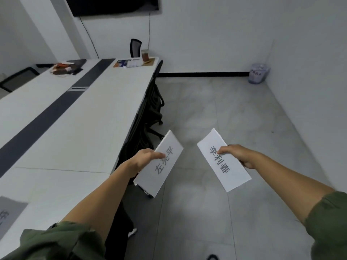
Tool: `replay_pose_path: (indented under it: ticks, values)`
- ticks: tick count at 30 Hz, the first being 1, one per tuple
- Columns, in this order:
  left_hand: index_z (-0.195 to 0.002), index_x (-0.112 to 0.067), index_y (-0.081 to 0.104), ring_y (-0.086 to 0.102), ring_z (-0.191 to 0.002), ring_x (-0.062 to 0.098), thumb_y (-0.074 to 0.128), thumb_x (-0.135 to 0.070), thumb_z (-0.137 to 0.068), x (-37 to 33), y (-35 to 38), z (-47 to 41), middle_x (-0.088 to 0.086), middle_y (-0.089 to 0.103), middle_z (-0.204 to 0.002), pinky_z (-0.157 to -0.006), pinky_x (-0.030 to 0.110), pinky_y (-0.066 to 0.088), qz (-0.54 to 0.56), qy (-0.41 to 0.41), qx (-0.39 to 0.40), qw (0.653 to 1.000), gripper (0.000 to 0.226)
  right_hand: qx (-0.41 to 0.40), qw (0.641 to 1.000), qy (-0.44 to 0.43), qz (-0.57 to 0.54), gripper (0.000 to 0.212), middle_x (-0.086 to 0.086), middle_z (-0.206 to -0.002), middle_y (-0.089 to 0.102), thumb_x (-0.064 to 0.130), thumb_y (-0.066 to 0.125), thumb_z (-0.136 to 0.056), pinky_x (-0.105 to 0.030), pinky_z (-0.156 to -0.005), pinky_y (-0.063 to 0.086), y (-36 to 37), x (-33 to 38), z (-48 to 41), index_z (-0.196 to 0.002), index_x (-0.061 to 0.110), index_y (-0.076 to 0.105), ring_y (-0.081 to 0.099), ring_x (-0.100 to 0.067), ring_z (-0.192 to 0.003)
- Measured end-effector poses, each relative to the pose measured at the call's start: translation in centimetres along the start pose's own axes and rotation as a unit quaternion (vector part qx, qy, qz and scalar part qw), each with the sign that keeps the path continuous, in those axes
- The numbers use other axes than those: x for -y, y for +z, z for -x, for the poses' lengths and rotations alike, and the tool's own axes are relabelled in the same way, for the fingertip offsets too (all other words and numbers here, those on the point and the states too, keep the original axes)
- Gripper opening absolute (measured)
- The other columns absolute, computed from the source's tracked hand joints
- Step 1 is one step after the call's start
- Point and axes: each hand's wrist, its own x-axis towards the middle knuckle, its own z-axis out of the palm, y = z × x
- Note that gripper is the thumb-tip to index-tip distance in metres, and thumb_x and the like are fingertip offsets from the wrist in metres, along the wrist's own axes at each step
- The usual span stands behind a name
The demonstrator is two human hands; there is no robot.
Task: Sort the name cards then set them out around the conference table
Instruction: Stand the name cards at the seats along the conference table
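Note:
My left hand [143, 160] pinches a white folded name card [161, 166] with dark characters, thumb on its printed face, held over the floor just off the table's right edge. My right hand [238, 155] pinches a second white name card [225, 162], also with printed characters, out over the grey floor. The two cards are apart, tilted toward each other. A third name card [9, 212] lies on the long white conference table [84, 128] at the bottom left, partly cut off by the frame.
Black office chairs [153, 102] are tucked along the table's right side. At the far end sit a cup of brown drink [145, 55], papers and clutter [63, 68]. A bin [258, 73] stands in the far right corner. Open grey floor lies to the right.

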Motion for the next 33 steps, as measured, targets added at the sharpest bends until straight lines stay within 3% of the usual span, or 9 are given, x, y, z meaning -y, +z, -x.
replay_pose_path:
  ticks: [4, 10, 14, 17, 24, 31, 33]
  values:
    - [-0.089, -0.013, 0.062, 0.069, -0.079, 0.026, 0.066, -0.037, -0.087, -4.4, -2.3, -6.1, 0.012, 0.071, -0.092, -0.074, 0.037, 0.054, 0.013, 0.005, -0.025, 1.0, 0.024, 0.02, 0.999, -0.017, 0.023, 0.061, -0.01, -0.098, 0.077, 0.044, 0.072, -0.055, -0.049, -0.102, 0.045, -4.1, 6.9, -7.5, -0.108, 0.015, 0.07, 0.07, -0.036, -0.102]
    - [-0.09, -0.015, 0.063, 0.071, -0.085, 0.031, 0.067, -0.037, -0.086, -8.4, -8.9, -15.2, 0.012, 0.073, -0.092, -0.083, 0.045, 0.055, 0.042, 0.014, -0.073, 0.996, 0.022, 0.063, 0.996, -0.042, 0.054, 0.057, -0.011, -0.099, 0.076, 0.043, 0.071, -0.059, -0.048, -0.097, 0.047, -4.3, 15.7, -18.9, -0.11, 0.015, 0.068, 0.071, -0.036, -0.1]
    - [-0.103, -0.012, 0.062, 0.071, -0.086, 0.03, 0.067, -0.046, -0.078, -11.1, -15.2, -22.9, 0.013, 0.073, -0.094, -0.082, 0.044, 0.056, 0.051, 0.02, -0.093, 0.994, 0.043, 0.076, 0.994, -0.055, 0.063, 0.046, -0.011, -0.098, 0.076, 0.037, 0.071, -0.073, -0.05, -0.098, 0.048, -4.0, 22.4, -27.8, -0.113, 0.014, 0.067, 0.071, -0.035, -0.098]
    - [-0.102, -0.013, 0.063, 0.072, -0.087, 0.03, 0.063, -0.052, -0.068, -13.0, -19.7, -27.4, 0.013, 0.074, -0.093, -0.085, 0.044, 0.057, 0.055, 0.004, -0.107, 0.993, 0.052, 0.082, 0.991, -0.065, 0.079, 0.048, -0.01, -0.097, 0.077, 0.039, 0.071, -0.07, -0.049, -0.099, 0.048, -4.1, 28.2, -33.0, -0.112, 0.015, 0.067, 0.071, -0.034, -0.098]
    - [-0.104, -0.011, 0.066, 0.071, -0.09, 0.032, 0.066, -0.053, -0.065, -14.1, -27.7, -36.0, 0.013, 0.075, -0.094, -0.091, 0.051, 0.054, 0.088, -0.064, -0.143, 0.984, 0.057, 0.122, 0.984, -0.089, 0.094, 0.054, -0.009, -0.097, 0.077, 0.043, 0.072, -0.063, -0.052, -0.099, 0.05, -4.2, 39.3, -42.7, -0.11, 0.016, 0.068, 0.072, -0.034, -0.096]
    - [-0.095, -0.014, 0.07, 0.07, -0.089, 0.028, 0.069, -0.047, -0.074, -13.6, -33.3, -44.7, 0.01, 0.074, -0.092, -0.09, 0.045, 0.052, 0.129, -0.137, -0.216, 0.958, 0.039, 0.22, 0.961, -0.091, 0.14, 0.07, -0.012, -0.1, 0.076, 0.044, 0.077, -0.054, -0.054, -0.095, 0.052, -0.9, 48.5, -55.0, -0.115, 0.011, 0.064, 0.072, -0.033, -0.094]
    - [-0.094, -0.014, 0.07, 0.071, -0.087, 0.027, 0.068, -0.046, -0.078, -13.5, -34.8, -46.8, 0.01, 0.075, -0.092, -0.087, 0.043, 0.053, 0.137, -0.155, -0.241, 0.948, 0.035, 0.246, 0.951, -0.101, 0.158, 0.064, -0.013, -0.101, 0.076, 0.041, 0.078, -0.059, -0.052, -0.095, 0.053, 0.2, 51.4, -57.9, -0.114, 0.011, 0.064, 0.072, -0.033, -0.095]
